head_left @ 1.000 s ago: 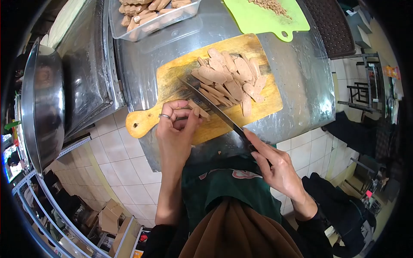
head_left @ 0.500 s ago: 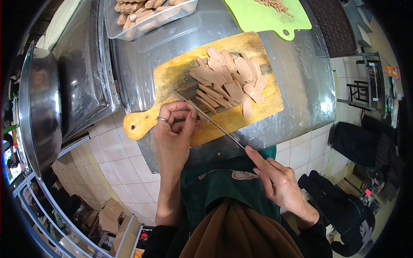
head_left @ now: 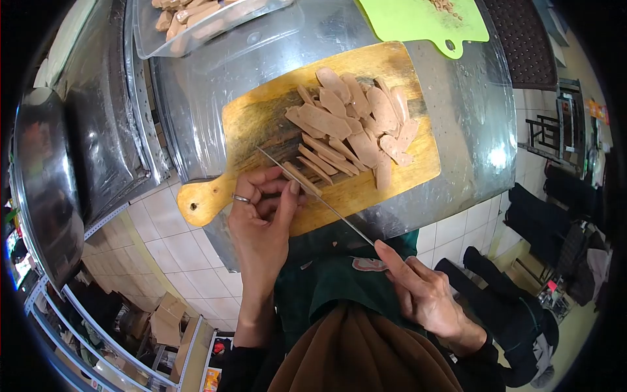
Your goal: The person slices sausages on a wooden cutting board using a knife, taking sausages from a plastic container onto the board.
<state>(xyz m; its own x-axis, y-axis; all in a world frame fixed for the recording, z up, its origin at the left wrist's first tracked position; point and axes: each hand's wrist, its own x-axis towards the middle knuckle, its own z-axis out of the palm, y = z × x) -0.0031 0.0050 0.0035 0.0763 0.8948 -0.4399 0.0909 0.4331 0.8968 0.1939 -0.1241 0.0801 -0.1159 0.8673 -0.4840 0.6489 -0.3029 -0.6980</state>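
A thin kitchen knife [head_left: 349,224] is gripped in my right hand [head_left: 424,287], with the index finger stretched along its back. Its blade slants up to the left across the wooden cutting board [head_left: 251,127]. My left hand [head_left: 261,212], a ring on one finger, is curled beside the blade, fingertips bunched on a piece of sausage that they mostly hide. Against the blade's far side lies a narrow sausage slice [head_left: 304,179]. Beyond it, a loose pile of flat, pinkish-brown sausage slices [head_left: 333,121] covers the middle and right of the board.
A clear plastic tub [head_left: 248,31] of sausage pieces stands at the table's far left. At the far right lies a green cutting board [head_left: 398,19] with small chopped bits. The metal table [head_left: 473,124] carries everything. Another person [head_left: 516,307] in dark clothes is at lower right.
The view has shifted slightly. A narrow slice now shows clearly on the far side of the blade. Both hands keep nearly the same pose and hold.
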